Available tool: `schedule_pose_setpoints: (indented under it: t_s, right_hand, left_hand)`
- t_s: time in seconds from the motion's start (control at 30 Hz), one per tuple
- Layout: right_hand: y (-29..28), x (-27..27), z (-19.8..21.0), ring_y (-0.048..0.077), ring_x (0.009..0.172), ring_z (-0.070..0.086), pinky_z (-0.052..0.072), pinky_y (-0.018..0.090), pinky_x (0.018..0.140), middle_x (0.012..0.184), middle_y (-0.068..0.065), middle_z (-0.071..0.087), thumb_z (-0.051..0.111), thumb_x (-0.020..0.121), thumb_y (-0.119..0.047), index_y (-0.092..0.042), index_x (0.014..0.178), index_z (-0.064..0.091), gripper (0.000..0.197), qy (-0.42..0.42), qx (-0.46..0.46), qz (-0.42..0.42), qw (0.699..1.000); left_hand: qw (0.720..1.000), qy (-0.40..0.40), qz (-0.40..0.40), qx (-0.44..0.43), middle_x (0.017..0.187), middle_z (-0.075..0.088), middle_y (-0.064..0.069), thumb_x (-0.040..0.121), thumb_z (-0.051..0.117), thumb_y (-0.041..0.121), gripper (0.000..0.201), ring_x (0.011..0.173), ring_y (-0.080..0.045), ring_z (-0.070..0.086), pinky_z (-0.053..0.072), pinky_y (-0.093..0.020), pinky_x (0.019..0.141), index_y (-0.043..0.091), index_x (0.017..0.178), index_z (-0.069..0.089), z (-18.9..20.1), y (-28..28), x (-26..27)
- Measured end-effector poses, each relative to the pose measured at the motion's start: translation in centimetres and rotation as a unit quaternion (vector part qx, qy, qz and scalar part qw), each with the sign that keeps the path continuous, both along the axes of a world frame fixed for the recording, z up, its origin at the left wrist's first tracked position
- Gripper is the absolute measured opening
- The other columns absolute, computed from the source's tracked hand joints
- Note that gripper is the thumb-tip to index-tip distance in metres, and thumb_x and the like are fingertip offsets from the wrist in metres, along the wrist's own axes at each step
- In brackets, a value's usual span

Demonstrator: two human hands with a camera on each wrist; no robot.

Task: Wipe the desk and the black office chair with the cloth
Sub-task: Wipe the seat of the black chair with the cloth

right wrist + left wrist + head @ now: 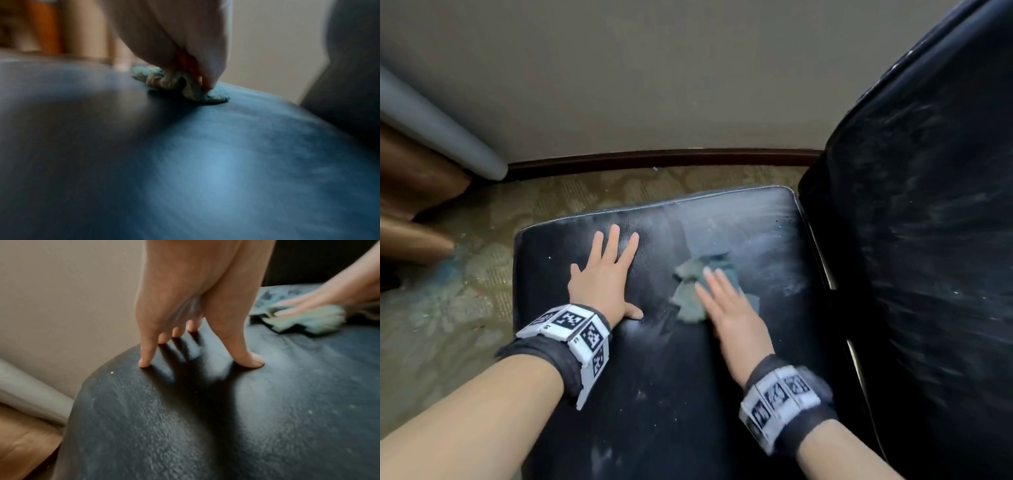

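Note:
The black office chair's seat [654, 377] fills the lower middle of the head view, its dusty backrest [928, 240] rising at the right. A crumpled grey-green cloth [690, 301] lies on the seat under my right hand [726, 301], which presses it flat with straight fingers and is blurred by motion. My left hand [602, 274] rests flat on the seat with spread fingers, left of the cloth. In the left wrist view the left fingertips [145, 364] press the leather and the cloth [308, 321] sits at the upper right. In the right wrist view the cloth [179, 86] is bunched under my fingers.
A patterned carpet [448, 308] lies left of the chair. A beige wall [654, 85] with a dark skirting board [654, 161] stands behind it. A grey pole [441, 137] and brown wooden furniture [410, 205] are at the far left.

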State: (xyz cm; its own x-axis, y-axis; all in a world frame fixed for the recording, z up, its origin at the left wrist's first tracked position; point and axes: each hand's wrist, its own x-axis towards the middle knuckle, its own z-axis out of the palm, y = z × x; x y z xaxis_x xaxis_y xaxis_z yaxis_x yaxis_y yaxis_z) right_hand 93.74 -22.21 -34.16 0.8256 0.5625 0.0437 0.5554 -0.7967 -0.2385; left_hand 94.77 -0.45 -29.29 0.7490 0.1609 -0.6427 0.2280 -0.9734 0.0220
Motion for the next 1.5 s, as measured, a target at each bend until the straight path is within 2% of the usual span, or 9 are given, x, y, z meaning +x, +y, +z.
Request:
schedule_pose_setpoints:
  t_s: [0.17, 0.27, 0.43, 0.7, 0.83, 1.0, 1.2, 1.43, 1.5]
  right_hand:
    - [5.0, -6.7, -0.6, 0.033, 0.138, 0.021, 0.013, 0.044, 0.113, 0.138, 0.010, 0.041, 0.040, 0.077, -0.009, -0.010, 0.124, 0.046, 0.047, 0.011, -0.038, 0.063, 0.997]
    - [2.3, -3.5, -0.1, 0.024, 0.122, 0.053, 0.022, 0.036, 0.109, 0.130, 0.005, 0.058, 0.036, 0.082, -0.012, -0.017, 0.118, 0.060, 0.044, 0.018, -0.008, 0.155, 0.988]
    - [1.2, 5.6, 1.1, 0.033, 0.140, 0.025, 0.024, 0.047, 0.112, 0.152, 0.017, 0.026, 0.048, 0.082, 0.004, -0.006, 0.141, 0.037, 0.061, 0.082, -0.103, -0.171, 0.976]
    - [1.0, 2.9, 2.4, 0.021, 0.114, 0.060, 0.055, 0.040, 0.084, 0.124, 0.004, 0.063, 0.033, 0.073, -0.007, -0.016, 0.109, 0.071, 0.053, 0.079, -0.071, 0.130, 0.986]
    - [3.3, 5.1, 1.8, 0.035, 0.136, 0.033, 0.033, 0.054, 0.108, 0.148, 0.018, 0.034, 0.048, 0.067, 0.018, -0.002, 0.136, 0.045, 0.072, 0.120, -0.077, -0.094, 0.985]
    - [3.9, -0.7, 2.3, 0.020, 0.117, 0.058, 0.046, 0.039, 0.097, 0.126, 0.004, 0.061, 0.032, 0.072, -0.011, -0.015, 0.117, 0.064, 0.055, 0.178, -0.052, 0.133, 0.974]
    - [8.3, 12.4, 3.4, 0.020, 0.146, -0.003, 0.004, 0.041, 0.119, 0.158, 0.004, -0.003, 0.029, 0.093, 0.003, -0.014, 0.150, 0.010, 0.062, 0.178, -0.143, 0.040, 0.973]
    - [6.4, 3.7, 3.4, 0.027, 0.130, 0.045, 0.045, 0.046, 0.099, 0.139, 0.010, 0.049, 0.026, 0.081, -0.005, -0.009, 0.128, 0.057, 0.057, 0.171, -0.085, 0.047, 0.981]
    - [6.0, 5.6, 3.2, 0.024, 0.143, 0.019, 0.024, 0.044, 0.115, 0.155, 0.008, 0.022, 0.030, 0.090, 0.001, -0.009, 0.144, 0.032, 0.055, 0.169, -0.109, 0.072, 0.977]
  left_hand:
    - [1.000, -0.009, -0.003, -0.001, 0.156, -0.025, 0.002, 0.075, 0.074, 0.045, 0.117, 0.146, -0.021, -0.016, 0.026, -0.053, 0.112, 0.032, 0.150, -0.014, 0.0, 0.2, -0.1]
    - [1.000, -0.002, -0.007, 0.005, 0.156, -0.026, 0.002, 0.073, 0.074, 0.048, 0.119, 0.146, -0.021, -0.017, 0.025, -0.052, 0.112, 0.032, 0.149, -0.016, 0.1, 0.2, -0.2]
    - [1.000, 0.012, -0.005, 0.006, 0.155, -0.028, 0.001, 0.071, 0.075, 0.050, 0.122, 0.145, -0.021, -0.018, 0.024, -0.051, 0.112, 0.031, 0.149, -0.017, 0.4, -0.1, 0.0]
    - [1.000, 0.017, -0.003, 0.007, 0.155, -0.029, 0.001, 0.072, 0.074, 0.049, 0.121, 0.145, -0.021, -0.019, 0.023, -0.051, 0.112, 0.030, 0.148, -0.018, 0.4, -0.2, 0.0]
    - [1.000, 0.018, -0.002, 0.004, 0.155, -0.028, 0.000, 0.072, 0.074, 0.049, 0.121, 0.145, -0.021, -0.019, 0.022, -0.052, 0.113, 0.030, 0.148, -0.018, 0.4, -0.2, -0.2]
    - [0.999, 0.010, -0.013, 0.029, 0.155, -0.029, -0.002, 0.076, 0.071, 0.047, 0.118, 0.145, -0.023, -0.018, 0.022, -0.051, 0.113, 0.028, 0.148, -0.020, 0.1, -0.3, -0.1]
    - [0.999, 0.018, -0.017, 0.037, 0.153, -0.033, -0.001, 0.073, 0.071, 0.054, 0.123, 0.145, -0.022, -0.020, 0.022, -0.050, 0.115, 0.028, 0.146, -0.026, -0.2, -0.4, -0.1]
    - [0.999, 0.024, -0.014, 0.028, 0.153, -0.033, 0.000, 0.072, 0.071, 0.054, 0.124, 0.145, -0.021, -0.020, 0.021, -0.049, 0.115, 0.030, 0.145, -0.027, 0.0, -0.3, -0.1]
    - [0.999, 0.025, -0.015, 0.029, 0.153, -0.033, 0.001, 0.073, 0.071, 0.054, 0.123, 0.145, -0.021, -0.020, 0.021, -0.049, 0.115, 0.030, 0.145, -0.027, 0.0, -0.2, 0.0]
